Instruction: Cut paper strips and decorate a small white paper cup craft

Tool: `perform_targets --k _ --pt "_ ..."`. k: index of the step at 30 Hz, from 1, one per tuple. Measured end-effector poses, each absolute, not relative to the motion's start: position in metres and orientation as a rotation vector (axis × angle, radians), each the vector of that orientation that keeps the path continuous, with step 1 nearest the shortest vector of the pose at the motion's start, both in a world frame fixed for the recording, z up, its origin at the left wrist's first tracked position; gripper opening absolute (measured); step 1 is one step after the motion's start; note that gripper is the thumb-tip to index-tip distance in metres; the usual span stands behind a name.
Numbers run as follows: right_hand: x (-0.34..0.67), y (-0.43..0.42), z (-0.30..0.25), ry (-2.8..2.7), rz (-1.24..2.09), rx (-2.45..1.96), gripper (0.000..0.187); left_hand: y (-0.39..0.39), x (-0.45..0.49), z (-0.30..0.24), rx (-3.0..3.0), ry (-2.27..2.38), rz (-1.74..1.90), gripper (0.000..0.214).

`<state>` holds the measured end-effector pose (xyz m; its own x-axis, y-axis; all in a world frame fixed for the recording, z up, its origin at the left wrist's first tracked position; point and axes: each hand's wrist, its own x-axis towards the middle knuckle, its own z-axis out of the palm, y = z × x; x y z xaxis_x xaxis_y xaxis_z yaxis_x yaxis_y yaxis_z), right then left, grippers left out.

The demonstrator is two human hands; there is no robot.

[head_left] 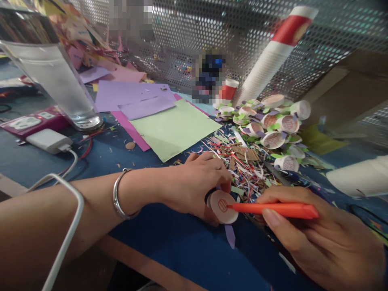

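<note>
The left hand is curled tight around a small pale paper cup with a red mark on its round end, just below the messy heap of thin paper scraps. The right hand pinches a long orange plastic tool. Its tip touches the cup's end.

a craft workbench: coloured paper sheets, paper scraps, stacked paper cups.
</note>
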<state>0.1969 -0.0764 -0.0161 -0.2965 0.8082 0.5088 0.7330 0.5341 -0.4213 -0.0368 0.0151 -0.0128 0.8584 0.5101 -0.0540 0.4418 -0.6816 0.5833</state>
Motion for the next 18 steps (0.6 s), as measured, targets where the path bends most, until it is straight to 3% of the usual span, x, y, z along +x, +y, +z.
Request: perform_targets --k 18 --pt "0.1946 -0.0738 -0.0180 -2.146 0.171 -1.166 0.014 0.0143 -0.0365 -0.0095 2.436 0.674 0.129 0.050"
